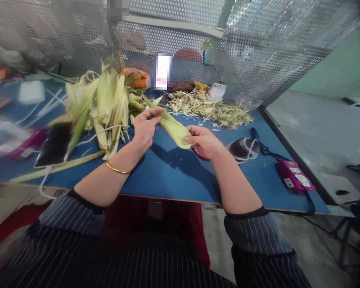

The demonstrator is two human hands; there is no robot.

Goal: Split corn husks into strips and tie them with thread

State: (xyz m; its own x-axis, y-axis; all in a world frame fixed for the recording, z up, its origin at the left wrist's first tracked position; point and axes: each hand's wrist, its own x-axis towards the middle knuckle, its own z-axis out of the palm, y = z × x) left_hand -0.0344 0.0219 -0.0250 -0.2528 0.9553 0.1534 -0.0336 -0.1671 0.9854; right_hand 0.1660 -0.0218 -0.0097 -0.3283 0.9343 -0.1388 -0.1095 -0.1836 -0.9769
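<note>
In the head view, holds a pale green husk [175,130] stretched slantwise between both hands, above the middle of the blue bench [174,176]; pinches its farther part between thumb and forefinger of the left hand [145,126], and its nearer, rounded end between thumb and fingers of the right hand [205,142], so keeps both grips closed on it; wears a gold bangle [117,169] above the left hand; partly covers a curved red object [201,154] with the right hand; on the left, shows a large pile of husks [103,100], just beside a dark phone [55,144] with a white cable; beyond the hands, shows a heap of shredded pieces [210,108], an orange packet [135,78] and an upright bright screen [163,72], blurred out; on the right, shows a dark object wrapped in white cord [243,150] and, near the bench edge, a purple socket box [294,176]
</note>
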